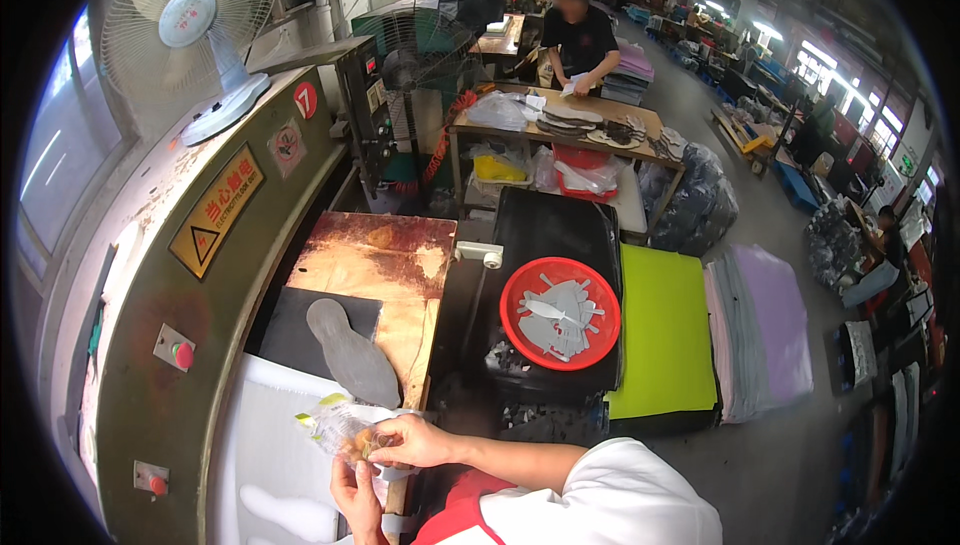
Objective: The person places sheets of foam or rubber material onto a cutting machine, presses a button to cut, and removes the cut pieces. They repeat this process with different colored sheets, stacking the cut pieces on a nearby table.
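Observation:
My left hand (357, 502) and my right hand (418, 442) meet over the near end of the work table. Between them is a small clear plastic packet (325, 419) with green print, and brownish rounded pieces (358, 444) show at its near end. Fingers of both hands are closed on this packet; what the pieces are cannot be made out. Just beyond lies a dark grey sole-shaped piece (352, 353), partly on a black sheet (300, 330). A white sheet (270, 425) spreads to the left of my hands, with a pale sole shape (288, 511) on it.
The green machine (245, 275) with red buttons runs along my left, carrying a fan (190, 17). To the right, a red basin (507, 317) holds grey cut pieces. Beside it are lime-green sheets (665, 330) and lilac sheets (770, 320). A co-worker (580, 40) stands at a far table.

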A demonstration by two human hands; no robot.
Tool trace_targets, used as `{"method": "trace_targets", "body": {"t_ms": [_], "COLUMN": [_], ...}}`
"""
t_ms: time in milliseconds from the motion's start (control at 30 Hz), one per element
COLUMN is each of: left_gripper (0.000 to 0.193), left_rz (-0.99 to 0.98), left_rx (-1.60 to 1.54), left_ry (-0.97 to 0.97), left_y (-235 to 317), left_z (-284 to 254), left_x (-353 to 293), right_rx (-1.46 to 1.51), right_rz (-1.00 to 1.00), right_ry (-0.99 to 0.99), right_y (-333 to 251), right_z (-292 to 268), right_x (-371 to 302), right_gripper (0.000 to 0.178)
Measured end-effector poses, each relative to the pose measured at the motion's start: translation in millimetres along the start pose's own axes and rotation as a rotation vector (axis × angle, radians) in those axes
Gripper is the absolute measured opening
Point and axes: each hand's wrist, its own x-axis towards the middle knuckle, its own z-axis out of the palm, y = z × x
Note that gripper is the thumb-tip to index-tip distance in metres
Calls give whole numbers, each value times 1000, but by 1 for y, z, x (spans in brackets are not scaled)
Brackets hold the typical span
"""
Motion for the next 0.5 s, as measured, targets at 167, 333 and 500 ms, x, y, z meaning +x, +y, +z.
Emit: {"method": "trace_targets", "body": {"t_ms": [167,333,500], "left_gripper": [32,25,27], "left_rz": [-33,11,-92], "left_rx": [35,150,25], "left_ry": [-39,93,39], "left_y": [0,0,-7], "left_z": [-9,-9,-21], "left_x": [-5,-9,-18], "right_rx": [-161,-231,-203], "right_rz": [-126,-280,-99], "right_ry": [27,37,-9], "right_y": [3,-6,-10], "right_z": [8,10,20], "right_x": [1,2,-6], "right_gripper": [24,24,17]}}
